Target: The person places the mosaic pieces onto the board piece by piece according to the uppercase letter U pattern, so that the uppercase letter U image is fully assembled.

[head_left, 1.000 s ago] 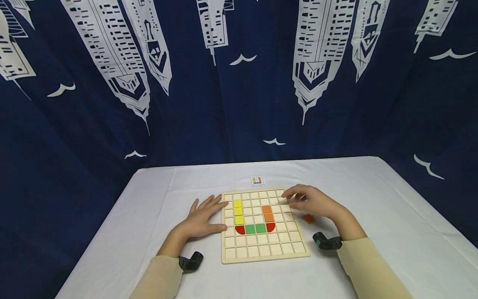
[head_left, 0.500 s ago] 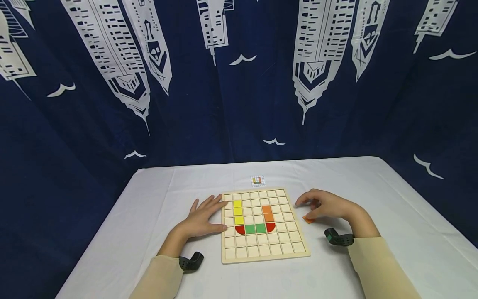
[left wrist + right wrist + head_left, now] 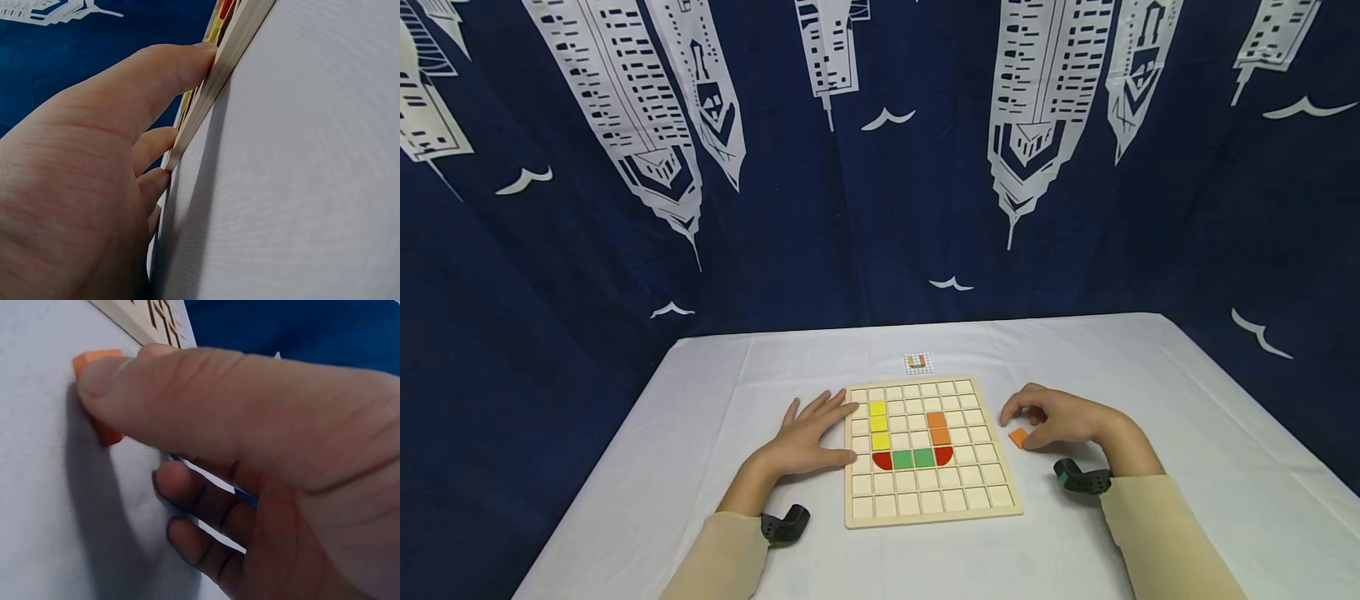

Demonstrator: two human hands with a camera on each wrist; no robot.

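On the table lies a wooden grid board with square tiles in a U shape: yellow tiles on the left, green tiles at the bottom, orange tiles on the right and red rounded pieces at the corners. My left hand is spread along the board's left edge, thumb and fingertips touching the rim. Right of the board, a loose orange tile is at the thumb tip of my right hand. In the right wrist view the thumb covers part of it; the index fingertip stands apart.
A small printed card showing a similar coloured U lies beyond the board. White cloth covers the table. Behind it hangs a dark blue curtain with white building prints.
My right hand has moved right and down, from over the board's upper right edge to the loose orange tile, where the thumb now meets it. The left hand has stayed put.
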